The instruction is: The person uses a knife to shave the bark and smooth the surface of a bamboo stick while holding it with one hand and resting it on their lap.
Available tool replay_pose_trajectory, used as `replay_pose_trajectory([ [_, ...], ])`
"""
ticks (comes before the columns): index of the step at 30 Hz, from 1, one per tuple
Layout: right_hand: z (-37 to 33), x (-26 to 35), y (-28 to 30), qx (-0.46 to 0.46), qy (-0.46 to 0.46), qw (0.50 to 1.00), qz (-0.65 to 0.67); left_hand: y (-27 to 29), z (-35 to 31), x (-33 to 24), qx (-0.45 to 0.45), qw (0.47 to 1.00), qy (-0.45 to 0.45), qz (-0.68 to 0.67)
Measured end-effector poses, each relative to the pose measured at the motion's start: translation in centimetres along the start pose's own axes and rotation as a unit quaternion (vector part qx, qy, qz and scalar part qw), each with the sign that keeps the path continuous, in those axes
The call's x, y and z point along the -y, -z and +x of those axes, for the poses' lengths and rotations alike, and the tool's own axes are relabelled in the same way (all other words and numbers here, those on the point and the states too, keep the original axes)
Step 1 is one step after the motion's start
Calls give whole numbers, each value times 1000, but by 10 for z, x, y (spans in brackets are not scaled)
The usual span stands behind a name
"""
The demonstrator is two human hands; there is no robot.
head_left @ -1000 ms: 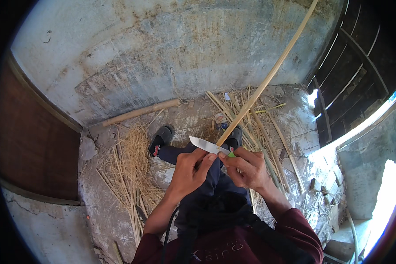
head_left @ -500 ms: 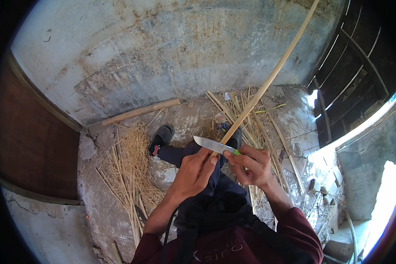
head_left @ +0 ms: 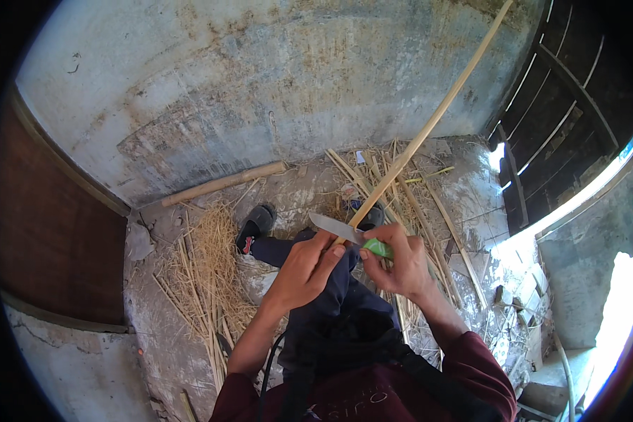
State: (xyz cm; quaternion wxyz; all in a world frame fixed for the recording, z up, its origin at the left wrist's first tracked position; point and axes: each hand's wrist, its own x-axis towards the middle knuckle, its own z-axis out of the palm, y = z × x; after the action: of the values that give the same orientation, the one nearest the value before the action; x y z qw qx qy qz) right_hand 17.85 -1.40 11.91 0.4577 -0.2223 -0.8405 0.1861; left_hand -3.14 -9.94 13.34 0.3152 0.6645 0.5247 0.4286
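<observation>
A long pale bamboo strip [head_left: 429, 125] slants from my lap up toward the far right, in front of the wall. Around its near end, my left hand [head_left: 304, 273] is closed, thumb and fingers pinching it. My right hand [head_left: 401, 264] grips the green handle of a knife [head_left: 336, 227]. The blade lies across the strip just beyond my left fingers, its tip pointing left. Part of the handle is hidden inside my right fingers.
Curly shavings [head_left: 216, 246] and thin strips lie heaped left of my legs. More bamboo strips [head_left: 439, 221] are strewn at the right. A bamboo pole [head_left: 225, 183] rests along the foot of the stained wall [head_left: 260, 84]. Rubble [head_left: 524, 299] lies at the right.
My right hand has turned, showing more of the green handle, and the blade has shifted slightly along the strip. The strip's far part has dipped a little to the right.
</observation>
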Motion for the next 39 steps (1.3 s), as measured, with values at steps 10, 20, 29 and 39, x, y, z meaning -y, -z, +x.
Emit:
replay_pose_trajectory([
  [10,-10,-48,-14,117,-131,983,-55,-22,11,50,51,997,57,-29],
  [20,-59,-123,-46,97,-198,968,-119,-98,70,135,-19,996,7,-86],
  [29,-66,-160,-73,55,-256,952,-155,-104,82,144,37,994,89,-53],
  [39,-48,-178,-79,95,-223,952,-188,-109,74,152,-43,995,42,78],
])
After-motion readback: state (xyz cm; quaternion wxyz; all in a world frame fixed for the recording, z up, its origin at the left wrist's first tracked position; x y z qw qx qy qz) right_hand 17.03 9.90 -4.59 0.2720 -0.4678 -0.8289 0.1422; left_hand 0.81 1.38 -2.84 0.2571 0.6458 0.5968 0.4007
